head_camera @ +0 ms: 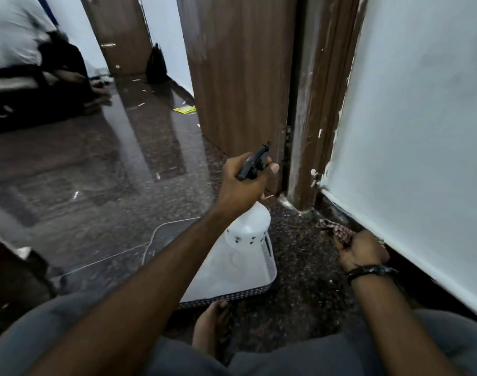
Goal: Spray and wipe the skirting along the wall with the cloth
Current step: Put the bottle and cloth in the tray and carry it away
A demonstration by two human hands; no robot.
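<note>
My left hand [245,183] grips the black trigger head of a translucent white spray bottle [249,226], held above the floor with its nozzle pointing toward the door frame. My right hand [363,249], with a dark band on its wrist, is closed on a checked cloth [337,230] pressed low against the dark skirting [411,270] that runs along the foot of the white wall [422,131]. The cloth bunches out ahead of my fingers, toward the corner.
A brown door [237,77] stands ajar ahead, with a paint-flecked brown frame [316,118] beside it. A white tray-like container [232,280] lies on the dark speckled floor under the bottle. A white cable [150,240] trails left. My bare foot [210,327] is below. Another person sits far left.
</note>
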